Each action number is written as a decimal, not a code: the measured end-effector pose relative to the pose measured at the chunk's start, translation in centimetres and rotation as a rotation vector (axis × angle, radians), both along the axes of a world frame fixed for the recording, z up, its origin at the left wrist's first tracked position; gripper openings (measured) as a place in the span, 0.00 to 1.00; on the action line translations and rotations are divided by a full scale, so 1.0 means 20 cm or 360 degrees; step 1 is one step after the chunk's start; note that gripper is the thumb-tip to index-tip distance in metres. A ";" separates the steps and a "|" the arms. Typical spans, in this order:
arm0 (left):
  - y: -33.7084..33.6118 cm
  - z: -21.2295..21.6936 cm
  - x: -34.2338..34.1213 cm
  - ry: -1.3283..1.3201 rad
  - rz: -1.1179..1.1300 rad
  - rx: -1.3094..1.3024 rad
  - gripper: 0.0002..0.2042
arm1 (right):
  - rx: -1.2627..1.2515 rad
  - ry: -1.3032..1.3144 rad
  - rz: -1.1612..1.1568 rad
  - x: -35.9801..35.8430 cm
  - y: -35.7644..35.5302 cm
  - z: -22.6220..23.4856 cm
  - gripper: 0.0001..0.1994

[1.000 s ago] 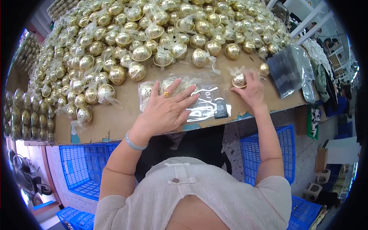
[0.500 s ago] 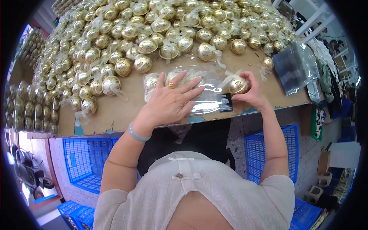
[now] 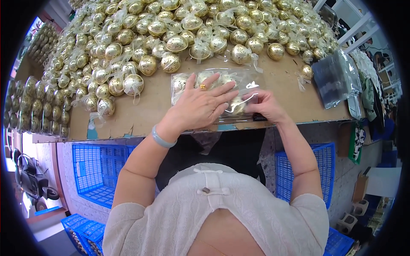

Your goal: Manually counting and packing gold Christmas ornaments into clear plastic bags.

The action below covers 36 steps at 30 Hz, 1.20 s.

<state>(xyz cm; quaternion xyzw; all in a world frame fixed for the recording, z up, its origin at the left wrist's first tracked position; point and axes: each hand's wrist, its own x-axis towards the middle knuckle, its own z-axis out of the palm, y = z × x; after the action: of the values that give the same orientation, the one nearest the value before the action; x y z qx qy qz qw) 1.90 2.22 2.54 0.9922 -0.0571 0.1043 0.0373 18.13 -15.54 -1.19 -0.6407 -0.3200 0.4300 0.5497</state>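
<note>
A clear plastic bag (image 3: 242, 77) lies flat near the table's front edge, with several gold ball ornaments (image 3: 179, 83) and their pale ribbons inside. My left hand (image 3: 203, 104) rests spread on top of it, fingers apart, pressing the plastic over the balls. At the bag's right end, my right hand (image 3: 268, 106) has its fingertips inside the mouth, closed about another gold ball ornament (image 3: 236, 105); plastic glare partly hides that grip. A black label (image 3: 259, 117) shows just under the right hand.
Heaped gold ball ornaments (image 3: 175, 42) with ribbons cover the table's far side. Stacked clear tubes of balls (image 3: 36, 106) stand at left. A pile of clear bags (image 3: 337, 79) lies at right, near a lone ball (image 3: 306, 71). Blue crates (image 3: 100, 170) sit below the table.
My right hand has carried the gold ball ornament leftward into the bag's mouth. The left hand stays spread on the bag. The whole view has shifted slightly.
</note>
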 end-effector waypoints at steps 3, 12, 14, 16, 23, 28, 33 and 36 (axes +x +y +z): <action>0.01 0.00 0.00 0.0013 -0.0028 0.0000 0.22 | 0.0040 0.0037 -0.0027 -0.05 0.00 0.02 0.16; 0.01 0.08 0.01 -0.0109 0.0491 -0.0510 0.41 | 0.0170 0.0263 -0.0138 -0.08 0.01 0.24 0.07; 0.02 0.14 -0.02 -0.0383 0.0501 -0.0496 0.40 | 0.0198 0.0010 -0.0165 -0.07 0.07 0.37 0.05; 0.04 0.19 -0.08 -0.0890 0.0541 -0.0474 0.38 | 0.0161 -0.1153 0.0088 -0.10 0.15 0.63 0.03; 0.30 0.03 -0.02 -0.1349 -0.0300 -0.1363 0.29 | 0.0398 -0.2277 0.0454 -0.17 0.33 0.82 0.04; 0.26 -0.03 0.05 -0.1659 -0.0581 -0.1578 0.25 | 0.1401 -0.2064 -0.0711 -0.16 0.34 0.51 0.11; 0.25 -0.06 0.07 -0.1739 -0.0561 -0.1506 0.23 | 0.1450 -0.1591 -0.0595 -0.14 0.39 0.31 0.14; 0.25 -0.03 0.05 -0.1701 -0.0332 -0.1222 0.17 | 0.1695 -0.1494 -0.0402 -0.15 0.44 0.30 0.13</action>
<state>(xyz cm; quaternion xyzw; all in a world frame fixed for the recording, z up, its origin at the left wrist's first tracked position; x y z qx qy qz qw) 2.90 7.18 1.85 0.7096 -0.1223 0.5905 0.3644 15.15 -6.69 4.82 -0.4350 -0.6122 -0.1719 0.6375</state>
